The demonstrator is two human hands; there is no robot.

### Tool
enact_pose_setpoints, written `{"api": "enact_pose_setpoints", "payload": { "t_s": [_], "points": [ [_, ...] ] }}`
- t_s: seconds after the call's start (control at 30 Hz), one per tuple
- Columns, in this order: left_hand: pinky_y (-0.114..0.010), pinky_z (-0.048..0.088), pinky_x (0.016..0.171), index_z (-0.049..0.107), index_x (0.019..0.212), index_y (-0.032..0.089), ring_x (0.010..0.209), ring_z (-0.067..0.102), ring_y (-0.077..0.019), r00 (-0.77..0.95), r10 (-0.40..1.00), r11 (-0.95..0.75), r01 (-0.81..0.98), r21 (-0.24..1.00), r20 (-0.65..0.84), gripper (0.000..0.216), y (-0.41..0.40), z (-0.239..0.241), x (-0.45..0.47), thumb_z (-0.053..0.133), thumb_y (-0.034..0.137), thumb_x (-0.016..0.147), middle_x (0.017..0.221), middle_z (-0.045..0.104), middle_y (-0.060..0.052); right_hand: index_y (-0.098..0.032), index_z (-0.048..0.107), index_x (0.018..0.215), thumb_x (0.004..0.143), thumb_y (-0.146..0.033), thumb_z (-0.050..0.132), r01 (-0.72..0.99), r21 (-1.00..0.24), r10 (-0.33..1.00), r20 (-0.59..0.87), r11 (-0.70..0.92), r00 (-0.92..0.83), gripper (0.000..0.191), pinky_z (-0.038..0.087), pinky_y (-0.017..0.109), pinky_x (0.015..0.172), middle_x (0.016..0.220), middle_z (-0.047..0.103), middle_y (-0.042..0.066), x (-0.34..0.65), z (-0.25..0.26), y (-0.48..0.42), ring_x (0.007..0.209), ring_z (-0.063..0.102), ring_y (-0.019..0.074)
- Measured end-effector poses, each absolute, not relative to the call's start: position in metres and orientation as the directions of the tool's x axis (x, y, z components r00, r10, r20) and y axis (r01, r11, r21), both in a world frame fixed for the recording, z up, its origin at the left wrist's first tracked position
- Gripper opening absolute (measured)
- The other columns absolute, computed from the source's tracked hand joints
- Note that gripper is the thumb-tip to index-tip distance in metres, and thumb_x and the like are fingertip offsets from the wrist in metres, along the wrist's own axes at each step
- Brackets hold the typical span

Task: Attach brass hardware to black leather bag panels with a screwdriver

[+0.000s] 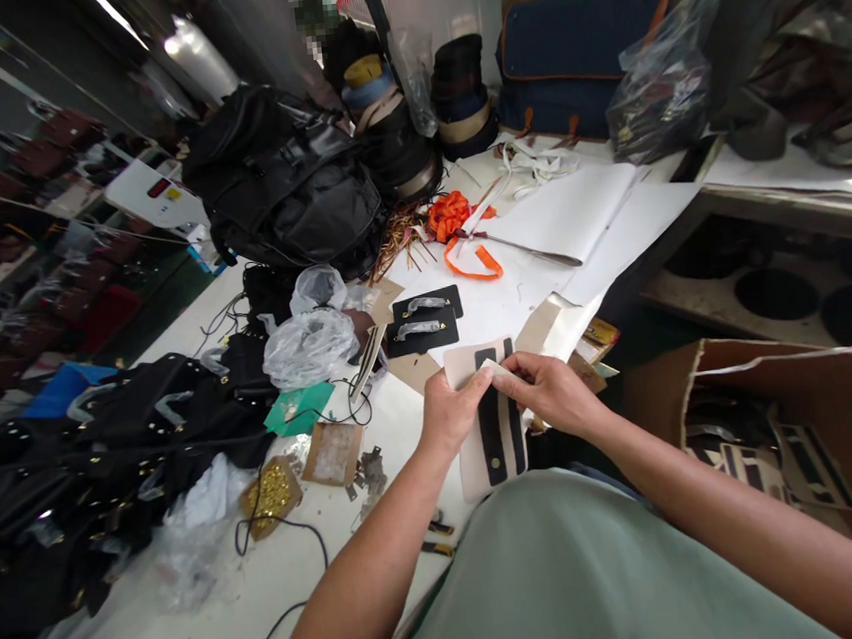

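A beige panel with black strips (475,470) is held upright at the table edge, close against my body. My left hand (446,410) grips its left side, thumb pressed on the front. With fingers pinched, my right hand (549,388) holds a small whitish piece at the panel's upper part, where both thumbs nearly meet. I cannot make out what that piece is. A round metal stud shows low on one black strip (491,434). Just beyond the hands lie two black pieces with plastic-wrapped handles (423,332).
Left of the hands are a crumpled plastic bag (312,345), a tray of gold fittings (271,497) and cutters (439,547). Black bags (156,416) cover the far left. A cardboard box (659,392) stands right. Orange ribbon (453,216) and webbing rolls (461,95) lie behind.
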State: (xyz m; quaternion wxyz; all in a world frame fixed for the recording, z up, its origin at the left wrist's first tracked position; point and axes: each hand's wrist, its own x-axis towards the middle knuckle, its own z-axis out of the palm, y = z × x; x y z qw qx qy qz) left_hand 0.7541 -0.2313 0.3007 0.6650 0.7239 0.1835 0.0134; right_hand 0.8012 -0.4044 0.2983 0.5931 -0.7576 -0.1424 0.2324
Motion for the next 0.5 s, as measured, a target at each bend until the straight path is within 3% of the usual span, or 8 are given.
{"api": "enact_pose_setpoints", "payload": {
  "t_s": [0.17,0.3,0.37,0.4,0.5],
  "points": [
    [-0.034,0.058,0.080,0.080,0.093,0.016,0.088,0.075,-0.0267,0.907,0.374,-0.112,0.249,0.962,-0.191,0.034,-0.239,0.297,0.759,0.082,0.045,0.078,0.092,0.081,-0.007,-0.022,0.059,0.075,0.098,-0.042,0.057,0.169,-0.918,0.474,-0.023,-0.358,0.880,0.031,0.037,0.028,0.062,0.069,0.057,-0.001,0.792,0.298,-0.399,0.066,0.051,0.0158],
    [-0.037,0.058,0.083,0.078,0.097,0.013,0.090,0.075,-0.0281,0.803,0.536,0.040,0.284,0.958,-0.260,0.040,-0.224,0.278,0.775,0.084,0.044,0.073,0.097,0.081,-0.011,-0.023,0.067,0.080,0.099,-0.036,0.057,0.345,-0.920,0.772,0.081,-0.185,0.630,0.025,0.041,0.029,0.067,0.078,0.066,0.002,0.765,0.313,-0.390,0.070,0.058,0.0168],
    [-0.039,0.058,0.086,0.077,0.103,0.012,0.094,0.076,-0.0290,0.774,0.564,0.110,0.275,0.955,-0.288,0.046,-0.211,0.272,0.783,0.084,0.046,0.073,0.104,0.080,-0.014,-0.024,0.070,0.085,0.099,-0.038,0.059,0.300,-0.950,0.826,0.097,-0.090,0.555,0.022,0.044,0.029,0.072,0.083,0.068,0.003,0.758,0.314,-0.389,0.076,0.062,0.0176],
    [-0.040,0.058,0.087,0.076,0.106,0.011,0.097,0.075,-0.0295,0.780,0.553,0.133,0.265,0.955,-0.294,0.049,-0.206,0.271,0.786,0.083,0.047,0.073,0.106,0.080,-0.014,-0.024,0.070,0.085,0.099,-0.039,0.061,0.238,-0.967,0.774,0.080,-0.093,0.629,0.022,0.045,0.030,0.073,0.085,0.067,0.003,0.758,0.310,-0.389,0.078,0.062,0.0180],
    [-0.043,0.057,0.095,0.076,0.107,0.012,0.105,0.074,-0.0316,0.790,0.513,0.219,0.258,0.941,-0.336,0.052,-0.199,0.272,0.790,0.085,0.050,0.073,0.110,0.079,-0.014,-0.023,0.069,0.079,0.091,-0.045,0.069,0.048,-0.980,0.456,-0.046,-0.194,0.889,0.026,0.047,0.032,0.075,0.099,0.068,0.005,0.772,0.283,-0.397,0.085,0.062,0.0194]
  ]
}}
